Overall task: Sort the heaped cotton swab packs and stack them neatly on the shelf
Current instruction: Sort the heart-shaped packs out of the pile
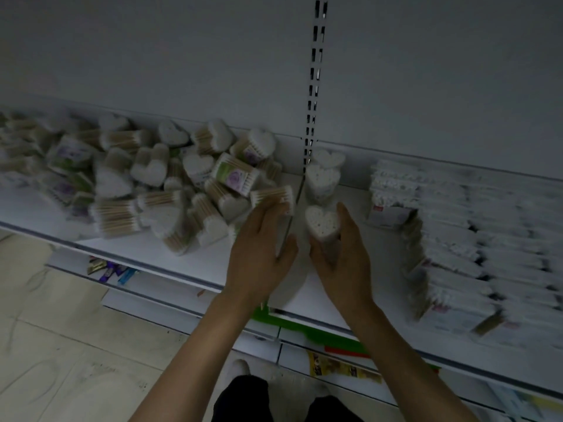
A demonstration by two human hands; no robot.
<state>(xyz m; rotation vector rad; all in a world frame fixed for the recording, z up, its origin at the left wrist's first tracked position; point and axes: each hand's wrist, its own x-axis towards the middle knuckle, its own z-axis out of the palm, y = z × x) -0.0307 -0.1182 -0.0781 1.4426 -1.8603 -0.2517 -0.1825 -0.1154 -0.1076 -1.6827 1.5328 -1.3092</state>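
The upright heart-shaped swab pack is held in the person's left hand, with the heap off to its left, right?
Not quite. The head view shows the right hand holding the upright heart-shaped swab pack; the left hand is open. The heap does lie to its left.

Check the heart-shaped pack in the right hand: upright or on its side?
Upright: the heart-shaped pack shows its heart end facing up, with the right hand curled round its sides.

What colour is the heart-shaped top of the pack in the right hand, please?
White; the heart-shaped pack shows best in the head view.
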